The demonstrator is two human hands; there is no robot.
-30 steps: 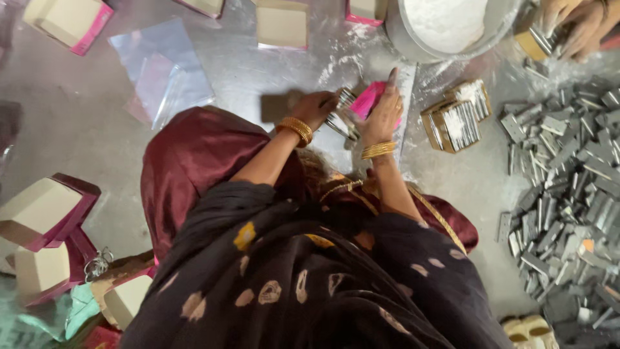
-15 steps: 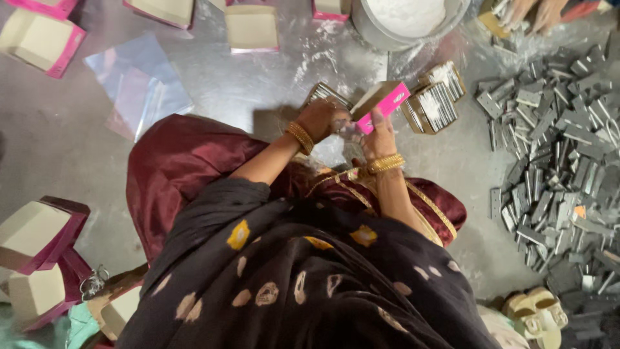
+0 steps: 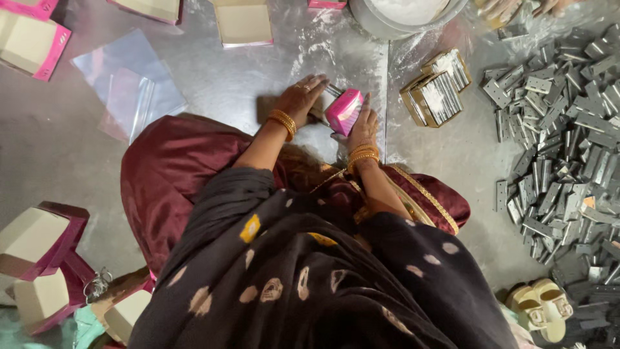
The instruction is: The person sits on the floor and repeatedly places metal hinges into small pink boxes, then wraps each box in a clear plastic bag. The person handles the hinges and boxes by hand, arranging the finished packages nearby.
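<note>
Hands are meeting at upper centre of the frame: right hand (image 3: 363, 124) is grasping the pink box (image 3: 343, 111), tilted, while left hand (image 3: 302, 98) is pressing metal pieces (image 3: 328, 97) just left of it.

This is a small packing workshop, with the work done seated on the floor. The floor (image 3: 258, 84) is bare grey concrete, partly covered with clear plastic sheet (image 3: 129, 84). Far to the right of the fingers (image 3: 365, 106) lies a large heap of grey metal hinges (image 3: 562, 129), loose and unsorted. Between that heap and the fingers stand two open boxes (image 3: 436, 87) packed tight with hinges on edge. Pink-and-cream cartons (image 3: 39, 239), empty and open, lie scattered well to the left of the fingers and beyond them. A round metal tub (image 3: 400, 13) stands just past the fingers. Another person's hands (image 3: 516, 10) work at the far right edge.
</note>
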